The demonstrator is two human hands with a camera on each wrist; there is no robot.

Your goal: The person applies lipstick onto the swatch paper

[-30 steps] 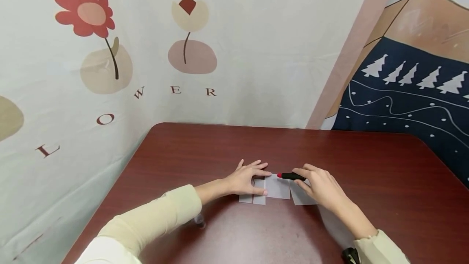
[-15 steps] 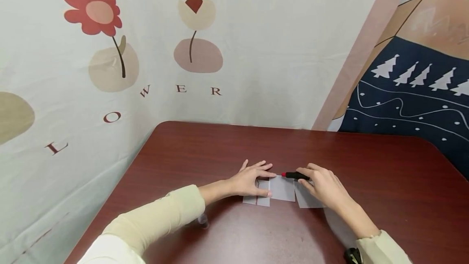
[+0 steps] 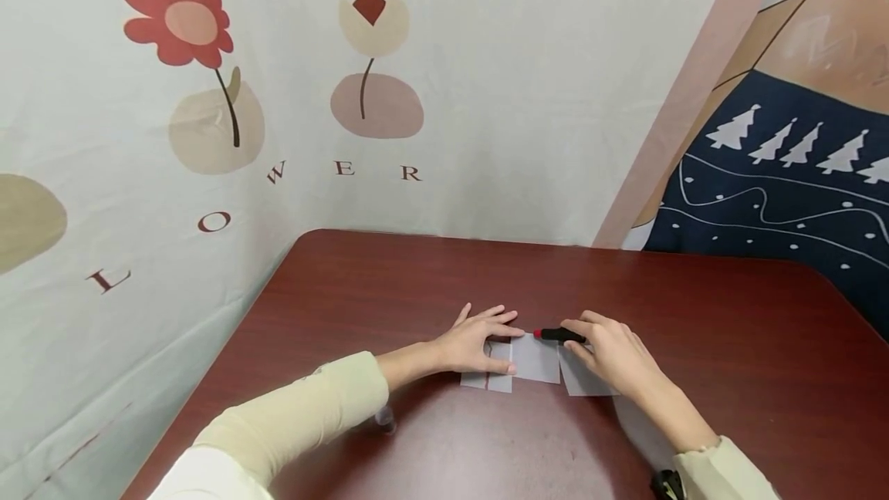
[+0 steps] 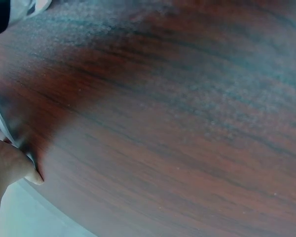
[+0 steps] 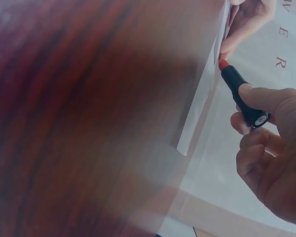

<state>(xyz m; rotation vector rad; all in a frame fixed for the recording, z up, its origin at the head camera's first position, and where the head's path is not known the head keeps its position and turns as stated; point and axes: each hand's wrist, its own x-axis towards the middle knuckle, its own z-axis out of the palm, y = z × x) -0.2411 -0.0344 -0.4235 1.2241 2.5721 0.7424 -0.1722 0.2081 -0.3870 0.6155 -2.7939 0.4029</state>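
Observation:
My right hand [image 3: 614, 353] pinches a lipstick [image 3: 559, 335] with a black tube, its red tip pointing left at the upper edge of a white square of paper [image 3: 538, 361]. The right wrist view shows the lipstick [image 5: 239, 96] between thumb and fingers. With fingers spread, my left hand [image 3: 468, 346] rests on the paper's left side and on a second paper [image 3: 498, 382] that bears a thin dark reddish line. Part of that hand [image 4: 10, 165] shows at the left edge of the left wrist view. A third paper [image 3: 586, 380] lies tilted under the right hand, partly hidden.
The papers lie on a reddish-brown wooden table [image 3: 389, 284]. A small clear object [image 3: 385, 419] stands beside my left sleeve, partly covered by it. Behind the table hangs a pale cloth [image 3: 500, 137] printed with flowers and letters.
The view has shifted slightly, so everything sits a little further right. Both hands stay nearly in place, and the lipstick tip remains near the paper's upper edge.

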